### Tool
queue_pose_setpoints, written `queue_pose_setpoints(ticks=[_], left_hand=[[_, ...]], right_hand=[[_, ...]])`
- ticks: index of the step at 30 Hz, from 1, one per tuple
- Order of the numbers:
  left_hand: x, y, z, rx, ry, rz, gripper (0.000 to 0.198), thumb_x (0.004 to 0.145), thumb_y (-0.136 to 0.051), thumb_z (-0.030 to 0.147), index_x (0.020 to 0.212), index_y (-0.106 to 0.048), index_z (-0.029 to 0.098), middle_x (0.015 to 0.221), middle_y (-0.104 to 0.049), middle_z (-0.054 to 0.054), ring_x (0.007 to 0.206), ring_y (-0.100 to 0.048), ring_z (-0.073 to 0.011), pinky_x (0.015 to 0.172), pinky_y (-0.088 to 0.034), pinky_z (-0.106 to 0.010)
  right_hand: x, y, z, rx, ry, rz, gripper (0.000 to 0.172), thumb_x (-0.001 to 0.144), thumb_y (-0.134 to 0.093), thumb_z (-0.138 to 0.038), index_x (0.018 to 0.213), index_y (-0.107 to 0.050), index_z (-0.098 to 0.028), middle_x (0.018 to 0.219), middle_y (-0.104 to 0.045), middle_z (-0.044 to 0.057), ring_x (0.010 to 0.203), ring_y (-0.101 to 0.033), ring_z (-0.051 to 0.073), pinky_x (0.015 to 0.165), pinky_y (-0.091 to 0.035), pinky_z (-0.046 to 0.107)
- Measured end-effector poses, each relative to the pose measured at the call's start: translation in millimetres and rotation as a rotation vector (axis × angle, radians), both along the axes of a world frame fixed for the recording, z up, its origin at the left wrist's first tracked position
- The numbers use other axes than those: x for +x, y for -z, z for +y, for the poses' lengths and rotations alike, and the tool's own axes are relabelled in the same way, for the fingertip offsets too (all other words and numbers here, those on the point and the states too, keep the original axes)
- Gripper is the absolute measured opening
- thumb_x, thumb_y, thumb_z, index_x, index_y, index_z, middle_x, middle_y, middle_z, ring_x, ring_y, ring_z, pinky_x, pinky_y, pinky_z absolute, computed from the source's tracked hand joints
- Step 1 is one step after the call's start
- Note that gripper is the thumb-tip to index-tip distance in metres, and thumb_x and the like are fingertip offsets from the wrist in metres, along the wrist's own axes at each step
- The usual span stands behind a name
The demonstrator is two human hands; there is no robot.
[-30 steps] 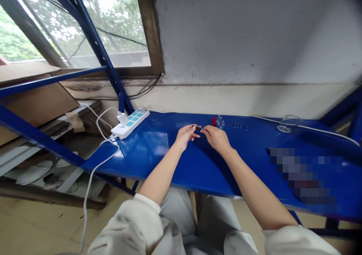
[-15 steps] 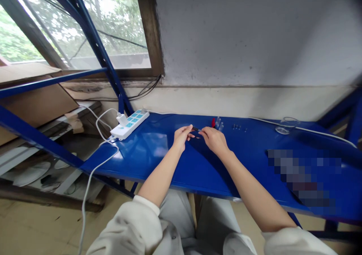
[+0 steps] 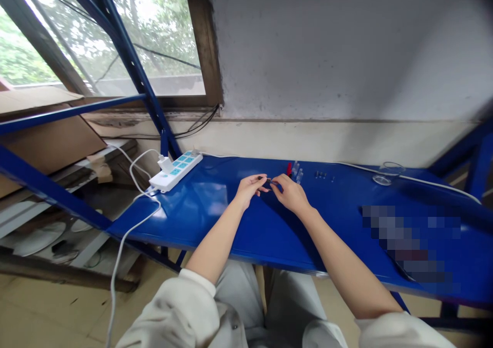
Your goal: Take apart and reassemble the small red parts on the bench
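Blue metal bench | white power strip | window | hands pinching dark part

The person's bare forearms are reaching forward from white sleeves, with the left hand and the right hand angling inward well ahead of the lap, their fingers curling into pinches and nearly meeting.

White power strip on blue bench; window behind.
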State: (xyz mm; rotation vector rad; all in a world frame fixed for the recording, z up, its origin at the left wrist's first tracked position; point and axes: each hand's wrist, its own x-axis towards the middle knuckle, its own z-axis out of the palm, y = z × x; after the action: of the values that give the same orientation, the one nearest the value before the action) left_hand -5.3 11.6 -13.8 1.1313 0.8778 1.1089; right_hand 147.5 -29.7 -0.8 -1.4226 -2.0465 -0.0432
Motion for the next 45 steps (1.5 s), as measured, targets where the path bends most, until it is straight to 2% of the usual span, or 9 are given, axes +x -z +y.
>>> queue_pose_setpoints(ticks=[4, 9, 14, 20, 23, 26, 34, 41, 45], left_hand=[[1, 1.9, -1, 0.001, 0.037, 0.081, 0.035, 0.068, -0.067, 0.027, 0.098, -0.061, 0.011, 0.078, -0.066, -0.009, 0.055, -0.062, -0.0121, 0.038, -0.032, -0.015], [1, -2.0, -3, 0.067, 0.037, 0.205, 0.029, 0.069, -0.065, 0.030, 0.089, -0.063, 0.010, 0.077, -0.067, -0.010, 0.046, -0.059, -0.0095, 0.036, -0.030, -0.015], [5, -1.5, -6, 0.192, -0.073, 0.253, 0.031, 0.071, -0.061, 0.039, 0.083, -0.062, 0.011, 0.074, -0.067, -0.010, 0.039, -0.051, -0.0062, 0.037, -0.032, -0.016], [41, 2.9, -7, 0.434, 0.095, 0.519, 0.019, 0.065, -0.067, 0.031, 0.078, -0.066, 0.017, 0.064, -0.063, -0.004, 0.050, -0.052, -0.0099, 0.050, -0.040, -0.021], [62, -3.1, 2, 0.585, 0.042, 0.649, 0.012, 0.062, -0.068, 0.025, 0.072, -0.067, 0.019, 0.064, -0.062, -0.003, 0.059, -0.053, -0.0137, 0.059, -0.041, -0.025], [79, -4.3, 14, 0.593, -0.013, 0.774, 0.007, 0.064, -0.067, 0.022, 0.069, -0.066, 0.019, 0.064, -0.061, -0.005, 0.062, -0.054, -0.0164, 0.061, -0.040, -0.027], [100, 21.7, 19, 0.601, -0.150, 0.883, 0.016, 0.064, -0.067, 0.023, 0.055, -0.055, 0.018, 0.062, -0.054, -0.005, 0.066, -0.053, -0.0198, 0.064, -0.040, -0.030], [98, 18.0, 14, 0.617, -0.144, 0.946, 0.014, 0.066, -0.068, 0.024, 0.061, -0.055, 0.019, 0.070, -0.055, -0.007, 0.082, -0.054, -0.0238, 0.075, -0.040, -0.034], [93, 8.7, 0, 0.628, -0.160, 1.044, 0.022, 0.071, -0.063, 0.026, 0.090, -0.056, 0.018, 0.083, -0.057, -0.007, 0.086, -0.053, -0.0223, 0.077, -0.041, -0.033]], right_hand=[[5, -0.5, 3, -0.031, 0.003, -0.009, 0.019, 0.083, -0.043, -0.028, 0.091, -0.058, -0.020, 0.092, -0.056, 0.006, 0.073, -0.055, 0.014, 0.058, -0.037, 0.023], [18, -1.6, 5, -0.215, 0.018, -0.087, 0.010, 0.077, -0.050, -0.022, 0.082, -0.058, -0.018, 0.079, -0.056, 0.004, 0.065, -0.052, 0.012, 0.056, -0.034, 0.022], [46, 3.4, 5, -0.373, 0.240, -0.050, 0.008, 0.074, -0.053, -0.022, 0.077, -0.059, -0.017, 0.070, -0.061, 0.006, 0.062, -0.056, 0.015, 0.054, -0.034, 0.023], [66, 8.8, 9, -0.395, 0.387, 0.012, 0.012, 0.069, -0.056, -0.022, 0.078, -0.062, -0.017, 0.076, -0.065, 0.008, 0.070, -0.060, 0.019, 0.056, -0.037, 0.024], [66, 7.8, 10, -0.409, 0.431, 0.026, 0.013, 0.070, -0.056, -0.027, 0.077, -0.062, -0.018, 0.076, -0.066, 0.008, 0.071, -0.061, 0.020, 0.055, -0.037, 0.024], [65, 6.0, 9, -0.420, 0.485, 0.042, 0.015, 0.071, -0.054, -0.031, 0.076, -0.063, -0.019, 0.077, -0.066, 0.009, 0.074, -0.062, 0.022, 0.055, -0.038, 0.026], [63, 6.1, 9, -0.447, 0.531, 0.015, 0.018, 0.073, -0.052, -0.033, 0.080, -0.062, -0.020, 0.082, -0.066, 0.012, 0.077, -0.062, 0.026, 0.057, -0.040, 0.030], [60, 7.9, 9, -0.458, 0.520, -0.005, 0.020, 0.075, -0.052, -0.034, 0.083, -0.062, -0.019, 0.085, -0.065, 0.013, 0.077, -0.062, 0.024, 0.059, -0.042, 0.029], [59, 5.8, 9, -0.513, 0.533, -0.016, 0.024, 0.076, -0.051, -0.037, 0.088, -0.061, -0.018, 0.088, -0.065, 0.012, 0.083, -0.062, 0.024, 0.063, -0.042, 0.028]])
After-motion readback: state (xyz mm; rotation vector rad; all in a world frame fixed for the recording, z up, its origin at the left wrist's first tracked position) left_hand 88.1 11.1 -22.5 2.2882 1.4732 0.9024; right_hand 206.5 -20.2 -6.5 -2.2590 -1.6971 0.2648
